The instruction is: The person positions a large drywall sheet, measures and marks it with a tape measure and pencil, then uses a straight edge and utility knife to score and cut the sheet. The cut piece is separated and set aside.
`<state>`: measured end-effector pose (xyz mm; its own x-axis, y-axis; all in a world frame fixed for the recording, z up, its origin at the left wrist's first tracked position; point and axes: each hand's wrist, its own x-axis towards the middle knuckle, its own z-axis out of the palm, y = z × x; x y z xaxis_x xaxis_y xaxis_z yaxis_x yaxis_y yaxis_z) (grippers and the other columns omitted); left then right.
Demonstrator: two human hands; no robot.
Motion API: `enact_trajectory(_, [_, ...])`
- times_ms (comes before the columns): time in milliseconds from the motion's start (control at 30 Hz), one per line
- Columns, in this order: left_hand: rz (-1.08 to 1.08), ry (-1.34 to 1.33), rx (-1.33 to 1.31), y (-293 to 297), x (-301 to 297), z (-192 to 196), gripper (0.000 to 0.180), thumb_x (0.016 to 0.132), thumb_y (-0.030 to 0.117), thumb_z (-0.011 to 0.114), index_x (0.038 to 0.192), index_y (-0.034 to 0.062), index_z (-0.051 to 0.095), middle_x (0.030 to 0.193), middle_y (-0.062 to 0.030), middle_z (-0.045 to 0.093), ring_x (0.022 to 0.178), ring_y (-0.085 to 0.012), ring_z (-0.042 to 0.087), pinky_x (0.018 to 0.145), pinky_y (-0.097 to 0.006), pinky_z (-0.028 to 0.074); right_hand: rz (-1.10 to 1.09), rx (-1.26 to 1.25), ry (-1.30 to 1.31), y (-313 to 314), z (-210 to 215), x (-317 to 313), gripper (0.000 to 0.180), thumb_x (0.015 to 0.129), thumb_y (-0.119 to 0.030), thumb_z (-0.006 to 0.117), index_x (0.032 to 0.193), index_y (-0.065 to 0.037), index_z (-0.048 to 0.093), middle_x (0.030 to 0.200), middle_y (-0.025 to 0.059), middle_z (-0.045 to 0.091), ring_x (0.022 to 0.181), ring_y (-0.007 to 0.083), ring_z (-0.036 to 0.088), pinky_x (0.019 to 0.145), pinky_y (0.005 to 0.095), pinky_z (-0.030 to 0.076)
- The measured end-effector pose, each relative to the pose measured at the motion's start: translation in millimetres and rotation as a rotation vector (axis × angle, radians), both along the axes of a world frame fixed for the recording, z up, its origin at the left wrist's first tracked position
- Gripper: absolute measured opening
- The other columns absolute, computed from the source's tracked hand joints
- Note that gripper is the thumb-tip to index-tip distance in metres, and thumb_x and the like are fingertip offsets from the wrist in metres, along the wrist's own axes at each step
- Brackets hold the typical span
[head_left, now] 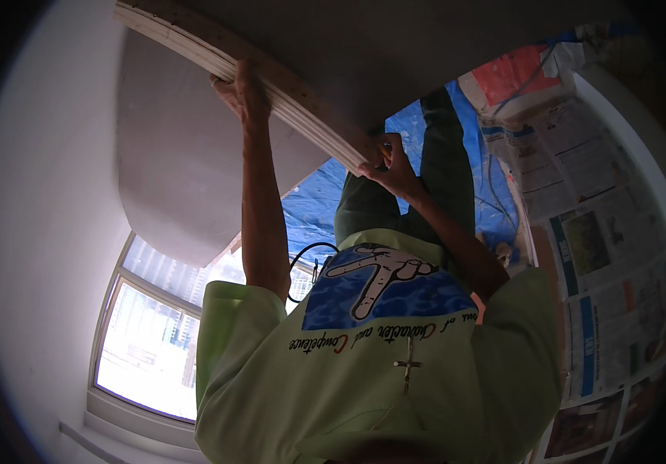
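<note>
A long pale strip of wood trim (302, 122) with grooved edges slants across the upper middle, lying along a brown wooden board edge (286, 81). My left hand (246, 97) is wrapped round the trim at about its middle, with fingers partly hidden behind it. At the trim's lower right end is my right hand (395, 168), closed, its fingertips at the trim's end. A small orange-yellow pencil-like stick (386, 155) shows between its fingers; most of it is hidden. A large dark panel (364, 46) spreads above the board edge.
A big grey panel (178, 147) stands at left beside a white wall (47, 232). Blue plastic sheeting (310, 197) covers the floor round my legs. Newspaper (588, 201) covers the surface at right, near a red sheet (509, 76) and a cable. A bright window (147, 340) is lower left.
</note>
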<state>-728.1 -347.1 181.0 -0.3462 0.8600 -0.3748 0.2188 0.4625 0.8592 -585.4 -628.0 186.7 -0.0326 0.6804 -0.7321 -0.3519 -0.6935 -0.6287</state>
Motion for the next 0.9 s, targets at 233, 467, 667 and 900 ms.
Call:
enact_trajectory(233, [-0.053, 0.007, 0.000, 0.6, -7.7, -4.5, 0.071, 0.073, 0.020, 0.072, 0.126, -0.0122, 0.038, 0.104, -0.0185, 0.056, 0.091, -0.0256, 0.058, 0.082, -0.037, 0.051, -0.086, 0.017, 0.041, -2.1, -4.2, -7.7, 0.070, 0.076, -0.032, 0.084, 0.124, -0.007, 0.039, 0.106, 0.0079, 0.049, 0.094, 0.0171, 0.048, 0.090, 0.0381, 0.042])
enact_trajectory(467, [-0.054, 0.011, 0.022, 0.1, -7.9, -6.0, 0.070, 0.074, 0.020, 0.071, 0.126, -0.0131, 0.038, 0.105, -0.0189, 0.056, 0.091, -0.0248, 0.057, 0.082, -0.037, 0.050, -0.096, 0.037, 0.019, -3.6, -11.2, -9.3, 0.069, 0.076, -0.029, 0.084, 0.124, -0.006, 0.040, 0.102, 0.0065, 0.048, 0.094, 0.0159, 0.047, 0.091, 0.0371, 0.042])
enact_trajectory(667, [-0.051, 0.003, 0.028, -3.0, -8.5, -9.0, 0.070, 0.074, 0.020, 0.071, 0.127, -0.0121, 0.038, 0.106, -0.0197, 0.056, 0.091, -0.0263, 0.057, 0.082, -0.038, 0.050, -0.105, 0.047, 0.054, -8.8, -16.2, -10.6, 0.069, 0.076, -0.027, 0.084, 0.125, -0.006, 0.040, 0.104, 0.0077, 0.050, 0.094, 0.0159, 0.047, 0.090, 0.0364, 0.042])
enact_trajectory(900, [-0.042, 0.069, 0.034, -3.4, -6.9, -10.0, 0.074, 0.075, 0.026, 0.072, 0.128, -0.0123, 0.039, 0.108, -0.0223, 0.056, 0.095, -0.0291, 0.056, 0.085, -0.042, 0.048, 0.057, -0.022, -0.038, -9.7, -19.5, -4.4, 0.067, 0.077, -0.026, 0.083, 0.125, -0.006, 0.040, 0.109, 0.0095, 0.053, 0.100, 0.0161, 0.050, 0.089, 0.0352, 0.043])
